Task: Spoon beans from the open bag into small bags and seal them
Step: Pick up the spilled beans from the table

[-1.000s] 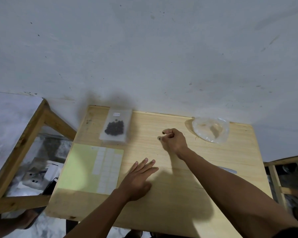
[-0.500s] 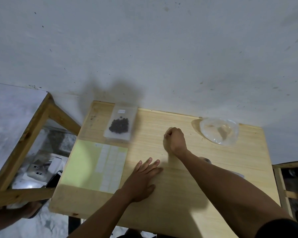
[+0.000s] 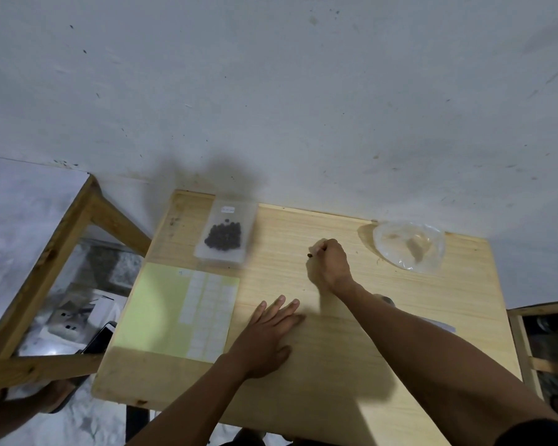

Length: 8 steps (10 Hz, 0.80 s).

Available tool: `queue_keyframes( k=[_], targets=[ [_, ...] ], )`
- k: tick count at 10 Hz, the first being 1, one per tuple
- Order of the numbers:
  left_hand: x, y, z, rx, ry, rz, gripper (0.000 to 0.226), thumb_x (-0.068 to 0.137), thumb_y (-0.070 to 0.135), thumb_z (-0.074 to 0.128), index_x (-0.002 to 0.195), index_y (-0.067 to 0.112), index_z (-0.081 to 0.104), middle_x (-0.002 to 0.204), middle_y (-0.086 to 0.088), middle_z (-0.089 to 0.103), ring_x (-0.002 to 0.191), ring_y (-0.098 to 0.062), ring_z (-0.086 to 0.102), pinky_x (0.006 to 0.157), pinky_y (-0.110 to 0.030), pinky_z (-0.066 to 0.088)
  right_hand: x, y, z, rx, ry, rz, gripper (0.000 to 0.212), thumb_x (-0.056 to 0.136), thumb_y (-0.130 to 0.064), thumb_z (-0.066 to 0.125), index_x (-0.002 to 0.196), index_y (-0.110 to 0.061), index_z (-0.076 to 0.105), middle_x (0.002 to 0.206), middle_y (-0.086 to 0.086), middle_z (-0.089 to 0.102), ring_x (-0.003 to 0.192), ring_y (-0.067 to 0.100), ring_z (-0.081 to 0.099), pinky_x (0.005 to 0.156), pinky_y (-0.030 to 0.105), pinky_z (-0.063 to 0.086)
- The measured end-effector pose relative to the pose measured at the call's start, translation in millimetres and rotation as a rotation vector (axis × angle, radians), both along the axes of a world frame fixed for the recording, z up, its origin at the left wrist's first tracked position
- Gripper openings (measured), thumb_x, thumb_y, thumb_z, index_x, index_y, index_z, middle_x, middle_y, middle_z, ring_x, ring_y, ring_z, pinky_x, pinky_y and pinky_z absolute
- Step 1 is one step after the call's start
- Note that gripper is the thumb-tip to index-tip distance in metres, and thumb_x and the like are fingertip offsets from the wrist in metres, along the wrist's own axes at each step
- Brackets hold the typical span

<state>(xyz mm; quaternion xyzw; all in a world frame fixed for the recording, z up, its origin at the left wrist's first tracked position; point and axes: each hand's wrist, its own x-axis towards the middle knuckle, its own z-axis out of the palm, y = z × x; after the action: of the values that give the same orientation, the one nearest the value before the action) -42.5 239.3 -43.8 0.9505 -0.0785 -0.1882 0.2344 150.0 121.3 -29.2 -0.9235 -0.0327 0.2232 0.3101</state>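
Right hand (image 3: 331, 262) pinches perhaps a bean (image 3: 310, 255) above table (image 3: 400, 317)

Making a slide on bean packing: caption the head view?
Right hand pinches a small bean over the table; left hand rests flat beside the label sheet.

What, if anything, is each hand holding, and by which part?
The right hand pinches a small dark bean at its fingertips. The left hand rests flat on the table, holding nothing.
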Motion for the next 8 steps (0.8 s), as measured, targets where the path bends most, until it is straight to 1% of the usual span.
queue_keyframes(
  k=[1,2,3,4,5,6,7,8],
  targets=[
    [-0.4,0.5,-1.9,0.003,-0.009,0.0,0.068,0.093,0.035,0.049,0.152,0.036,0.015,0.162,0.017,-0.006,0.146,-0.007,-0.02,0.117,-0.032,-0.015,-5.8,-2.9,13.8,0.094,0.045,-0.132,0.011,0.097,-0.011,0.044,0.104,-0.012,0.052,0.1,0.01,0.059,0.088,0.022,0.053,0.077,0.033,0.042],
    [-0.1,-0.3,-0.9,0.003,-0.008,-0.002,0.067,0.093,0.035,0.048,0.152,0.035,0.015,0.162,0.016,-0.005,0.147,-0.008,-0.02,0.118,-0.032,-0.015,-12.2,-3.3,14.3,0.242,0.047,-0.105,0.014,0.091,-0.008,0.045,0.101,-0.011,0.054,0.095,0.008,0.065,0.083,0.022,0.059,0.075,0.038,0.052],
    [0.6,-1.1,1.3,-0.002,0.006,0.0,0.068,0.094,0.035,0.048,0.152,0.035,0.014,0.162,0.016,-0.006,0.147,-0.008,-0.019,0.117,-0.032,-0.015,-12.6,-3.9,5.4,0.249,0.029,-0.008,0.01,0.086,-0.016,0.043,0.092,-0.021,0.05,0.08,0.008,0.069,0.068,0.023,0.064,0.067,0.044,0.058],
    [1.5,-1.2,0.3,-0.005,0.016,0.005,0.069,0.093,0.035,0.049,0.152,0.035,0.015,0.162,0.016,-0.006,0.147,-0.007,-0.019,0.117,-0.032,-0.015,-9.7,1.9,4.3,0.135,0.0,0.054,0.015,0.084,-0.015,0.033,0.082,-0.022,0.047,0.074,0.004,0.065,0.066,0.026,0.063,0.064,0.043,0.055],
    [1.4,-0.1,-1.8,-0.006,0.016,0.004,0.07,0.091,0.035,0.051,0.152,0.035,0.016,0.162,0.017,-0.006,0.147,-0.006,-0.019,0.117,-0.033,-0.014,-7.0,6.4,6.8,-0.019,-0.035,0.121,0.016,0.09,-0.012,0.034,0.079,-0.017,0.044,0.081,0.002,0.059,0.071,0.023,0.052,0.066,0.037,0.046],
    [0.7,0.7,-2.5,-0.003,0.019,-0.009,0.071,0.091,0.035,0.052,0.152,0.035,0.016,0.161,0.017,-0.006,0.146,-0.006,-0.02,0.118,-0.033,-0.014,-3.4,6.4,5.7,-0.056,0.049,0.109,0.008,0.098,-0.015,0.04,0.097,-0.014,0.049,0.093,0.008,0.055,0.083,0.022,0.05,0.074,0.032,0.04],
    [-0.1,-0.3,-2.1,0.007,0.026,-0.009,0.069,0.092,0.036,0.051,0.152,0.036,0.015,0.162,0.017,-0.007,0.146,-0.006,-0.021,0.117,-0.032,-0.015,-10.8,2.8,11.7,0.154,0.14,-0.08,0.007,0.095,-0.016,0.048,0.094,-0.014,0.054,0.084,0.002,0.056,0.075,0.016,0.051,0.071,0.027,0.044],
    [0.1,-0.2,0.1,-0.006,0.036,-0.007,0.069,0.092,0.037,0.049,0.152,0.036,0.014,0.162,0.016,-0.007,0.146,-0.005,-0.022,0.119,-0.034,-0.014,-30.0,-6.3,22.6,0.58,0.341,-0.38,0.024,0.094,-0.011,0.048,0.071,-0.01,0.054,0.064,0.003,0.052,0.055,0.013,0.046,0.05,0.022,0.041]
  ],
)
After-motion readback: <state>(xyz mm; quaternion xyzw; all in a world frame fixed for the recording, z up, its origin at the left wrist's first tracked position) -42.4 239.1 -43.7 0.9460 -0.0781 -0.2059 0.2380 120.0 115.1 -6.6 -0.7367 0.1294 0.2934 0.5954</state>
